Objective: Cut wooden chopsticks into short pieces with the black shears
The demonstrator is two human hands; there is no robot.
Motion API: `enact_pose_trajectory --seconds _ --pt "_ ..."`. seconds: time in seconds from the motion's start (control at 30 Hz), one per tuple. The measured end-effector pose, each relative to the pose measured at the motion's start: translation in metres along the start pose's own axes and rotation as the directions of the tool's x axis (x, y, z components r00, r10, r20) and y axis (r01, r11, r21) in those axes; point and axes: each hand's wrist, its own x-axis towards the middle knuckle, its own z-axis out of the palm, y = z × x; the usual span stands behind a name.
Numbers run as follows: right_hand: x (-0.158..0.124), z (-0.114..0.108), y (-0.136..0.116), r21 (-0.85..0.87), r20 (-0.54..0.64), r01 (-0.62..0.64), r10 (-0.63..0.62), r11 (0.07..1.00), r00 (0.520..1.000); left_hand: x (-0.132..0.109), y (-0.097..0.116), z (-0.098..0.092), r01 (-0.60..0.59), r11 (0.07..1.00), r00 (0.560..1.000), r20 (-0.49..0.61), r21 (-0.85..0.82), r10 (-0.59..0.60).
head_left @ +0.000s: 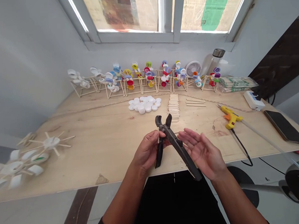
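Note:
Near the table's front edge, black pipe cutters [177, 142] hang with their jaws up and handles spread. My left hand [148, 148] is closed on them near the pivot. A short pale piece, which looks like a bit of wooden stick, shows at my left thumb. My right hand [203, 152] is open beside the longer handle, palm toward it and fingers stretched out; whether it touches the handle I cannot tell. Beyond the cutters lie a stack of short wooden sticks [173, 107], a few longer sticks [195, 102] and a cluster of white bottle caps [144, 104].
Several stick stands with colourful cap wheels [150, 79] line the back. At left lie white cap wheels [15, 167] and a spoked hub [51, 142]. To the right are a yellow glue gun [230, 116], a phone [285, 126], a power strip [254, 100] and bagged sticks [238, 84].

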Motion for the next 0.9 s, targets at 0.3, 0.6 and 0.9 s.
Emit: enact_pose_trajectory --seconds 0.3,0.6,0.9 --pt "-0.029 0.012 0.01 -0.085 0.101 -0.069 0.077 0.994 0.992 -0.008 -0.007 0.017 -0.108 0.933 0.991 -0.042 0.345 0.13" --pt "-0.053 0.017 0.041 -0.092 -0.079 -0.106 0.099 0.99 0.992 -0.021 -0.021 0.036 0.048 0.969 0.998 -0.04 0.241 -0.039" --pt "-0.064 0.01 0.072 -0.314 -0.213 -0.006 -0.064 0.949 0.975 -0.032 -0.028 0.047 0.013 0.966 1.0 0.001 0.259 -0.014"
